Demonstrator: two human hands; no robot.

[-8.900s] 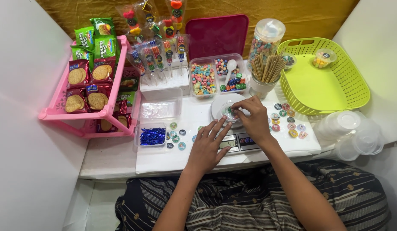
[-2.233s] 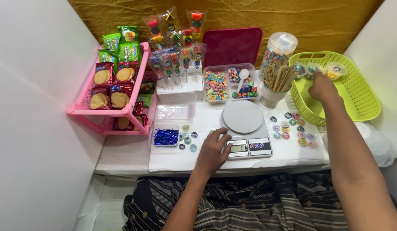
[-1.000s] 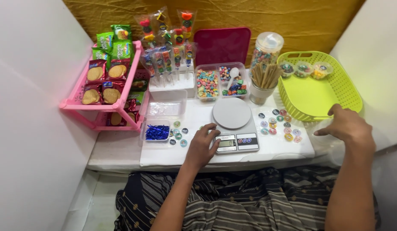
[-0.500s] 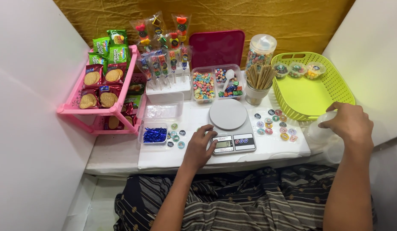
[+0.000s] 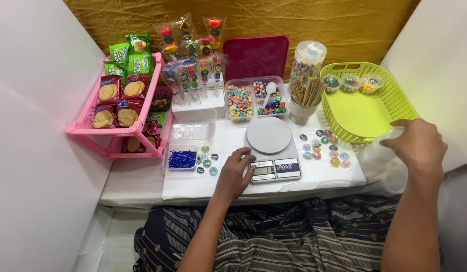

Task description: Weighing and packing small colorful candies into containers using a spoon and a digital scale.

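My left hand (image 5: 237,170) rests on the white tabletop, fingertips at the front left corner of a small kitchen scale (image 5: 272,148) whose round plate is bare. My right hand (image 5: 415,146) is at the far right, fingers curled over the top of a stack of clear plastic cups (image 5: 383,157) beside the table's edge. Small round stickers (image 5: 324,147) lie scattered between the scale and my right hand.
A lime green basket (image 5: 367,108) holds three filled cups at its back. Behind the scale are candy trays (image 5: 255,98), a cup of wooden sticks (image 5: 305,98), a candy jar (image 5: 306,60), a maroon lid (image 5: 256,56), candy skewers (image 5: 193,70), a pink biscuit rack (image 5: 120,108).
Earlier both hands worked at the scale plate. My right hand then reached into the green basket, came back out to the right and now sits on the clear cups. The left hand stayed by the scale.
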